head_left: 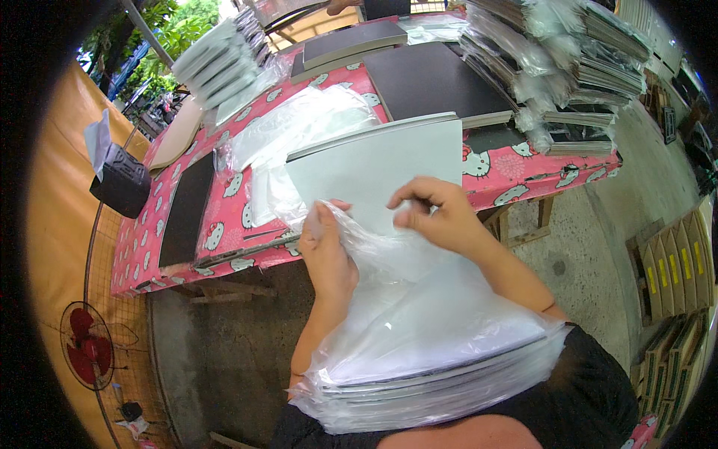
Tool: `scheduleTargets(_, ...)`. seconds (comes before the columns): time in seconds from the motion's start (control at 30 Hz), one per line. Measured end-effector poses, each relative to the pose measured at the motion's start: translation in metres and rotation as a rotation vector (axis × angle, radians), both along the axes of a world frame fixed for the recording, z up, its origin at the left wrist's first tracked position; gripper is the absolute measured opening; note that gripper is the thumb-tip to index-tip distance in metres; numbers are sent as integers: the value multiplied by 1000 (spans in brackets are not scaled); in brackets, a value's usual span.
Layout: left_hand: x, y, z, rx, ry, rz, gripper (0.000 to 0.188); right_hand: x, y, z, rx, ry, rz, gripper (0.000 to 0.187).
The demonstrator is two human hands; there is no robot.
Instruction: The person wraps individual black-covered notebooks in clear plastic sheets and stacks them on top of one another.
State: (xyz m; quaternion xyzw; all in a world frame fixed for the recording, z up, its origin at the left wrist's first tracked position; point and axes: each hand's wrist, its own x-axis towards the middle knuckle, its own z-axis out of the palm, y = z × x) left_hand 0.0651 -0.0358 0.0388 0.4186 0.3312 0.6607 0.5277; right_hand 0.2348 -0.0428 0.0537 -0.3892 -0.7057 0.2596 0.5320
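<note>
In my lap lies a stack of flat boards in clear plastic, with loose film spreading up from it. Above it a pale grey board stack leans at the table edge, its lower end behind a clear plastic bag. My left hand is closed on the bag's upper edge, thumb on top, beside the boards' lower left corner. My right hand is in front of the boards near their right edge, fingers bent and thumb apart, slightly blurred. Nothing shows clearly between those fingers.
A pink patterned table holds loose plastic bags, a black board and large black boards. Tall plastic-wrapped stacks rise at the back right; another wrapped stack stands back left. A red fan is low left.
</note>
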Motion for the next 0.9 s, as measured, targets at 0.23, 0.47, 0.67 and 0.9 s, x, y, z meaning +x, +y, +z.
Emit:
scheduleTargets(0.23, 5, -9, 5, -55, 0, 140, 26, -7, -14, 0, -164, 16, -62, 17)
scheduleTargets(0.47, 8, -17, 8, -97, -27, -69, 20, -5, 4, -19, -9, 303, -80, 18)
scheduleTargets(0.67, -2, -15, -6, 111, 190, -26, 16, 0, -12, -6, -220, 112, -74, 16)
scheduleTargets(0.9, 5, -11, -4, 131, 39, 1, 17, -6, -13, -5, 15, 114, -147, 11)
